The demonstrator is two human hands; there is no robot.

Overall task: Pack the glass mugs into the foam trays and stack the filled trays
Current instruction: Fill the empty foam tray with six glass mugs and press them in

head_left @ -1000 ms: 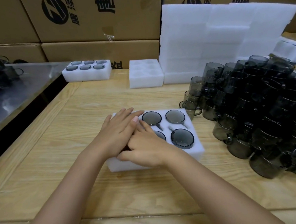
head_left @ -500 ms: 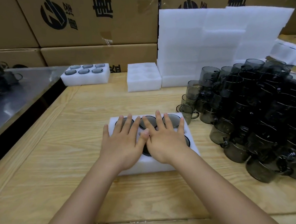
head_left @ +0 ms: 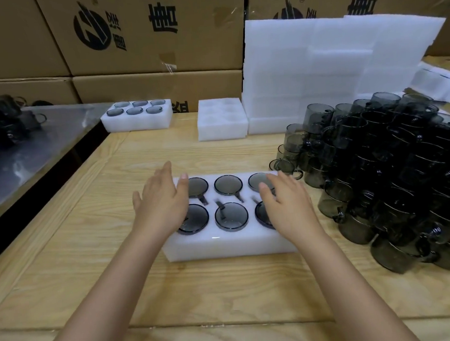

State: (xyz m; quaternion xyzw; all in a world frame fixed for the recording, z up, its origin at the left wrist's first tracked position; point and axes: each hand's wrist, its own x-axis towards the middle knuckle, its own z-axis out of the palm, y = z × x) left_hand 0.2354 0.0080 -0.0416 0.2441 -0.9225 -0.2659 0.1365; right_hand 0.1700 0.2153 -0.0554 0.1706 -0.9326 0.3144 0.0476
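Near centre of the surface (head_left: 91, 259), filled foam tray (head_left: 224, 246) w/ six mugs (head_left: 231, 216) sits under left hand (head_left: 162, 204) & right hand (head_left: 287, 206), fingers (head_left: 164, 174) apart, gripping nothing; uneven lift could flex foam, spilling glass.

A white foam tray (head_left: 224, 246) sits at the centre of the frame on a wooden table (head_left: 90, 246), with six dark glass mugs (head_left: 231, 216) sunk in its two rows of three. The left hand (head_left: 162, 201) lies over the tray's left end and the right hand (head_left: 287, 206) over its right end, both with fingers straight and spread. A pile of loose mugs (head_left: 391, 172) fills the right side of the frame. At the upper centre are a second filled tray (head_left: 138, 121), an empty tray (head_left: 222, 122) and stacked foam blocks (head_left: 331, 69), with cardboard boxes (head_left: 142, 29) behind.
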